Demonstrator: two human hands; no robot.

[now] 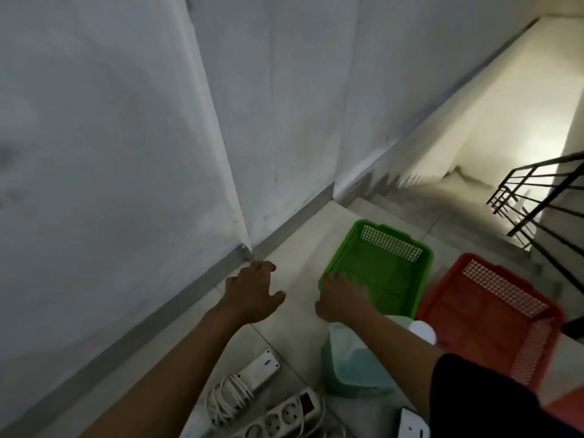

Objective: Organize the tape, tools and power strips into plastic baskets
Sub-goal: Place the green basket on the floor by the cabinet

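Landing at the head of a staircase, tiled floor (294,257). Our right hand (341,298) rests on the near rim of the green perforated plastic basket (379,267); fingers are laid over the edge, but motion blur stops us telling whether they actually grip it. Our left hand (252,289) hovers released just left of it, fingers loosely spread, holding nothing, close to the grey wall skirting (189,298). The basket looks empty. Beside it, to the right of the right hand, sits the red perforated plastic basket (493,311), also apparently empty. Task items lie behind the hands, towards us: a white multi-socket power strip with a red switch (284,415) and a second white power strip with its coiled cord (252,371). We see no tape or tools in view. Risk, as we judge it: both baskets stand near the stair edge (410,216), so a push forward could tip one down the steps; drag the green one back instead. A translucent plastic jug with blue-green liquid (357,365) stands directly under the right forearm and could be knocked on withdrawal. Loose cords may snag. A black metal railing (537,197) is well to the right.
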